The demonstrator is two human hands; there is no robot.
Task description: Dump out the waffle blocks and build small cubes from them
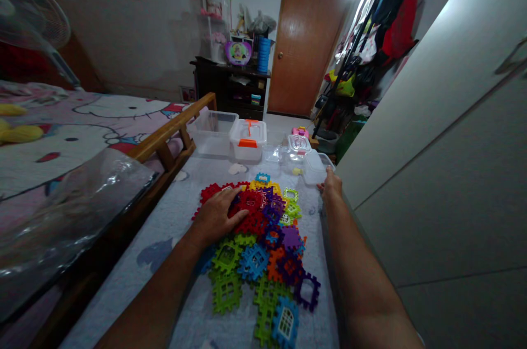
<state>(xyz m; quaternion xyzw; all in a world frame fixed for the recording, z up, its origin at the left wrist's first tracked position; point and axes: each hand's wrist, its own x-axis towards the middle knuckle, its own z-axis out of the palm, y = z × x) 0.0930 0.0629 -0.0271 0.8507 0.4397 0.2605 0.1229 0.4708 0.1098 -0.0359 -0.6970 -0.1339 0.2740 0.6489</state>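
Note:
A heap of colourful interlocking plastic tiles (263,245), red, green, blue, purple, orange and yellow, lies on a pale patterned cloth (164,234). My left hand (218,214) rests palm down on the red tiles at the heap's far left, fingers spread. My right hand (330,184) reaches to the far right and touches a small clear plastic container (315,168); its fingers are mostly hidden behind the hand.
Clear storage boxes (212,132), one with a white lid and orange handle (248,139), stand at the far end. A wooden bed rail (173,129) runs along the left, a grey wall (432,135) along the right. A dark shelf (230,88) and a door (308,36) stand beyond.

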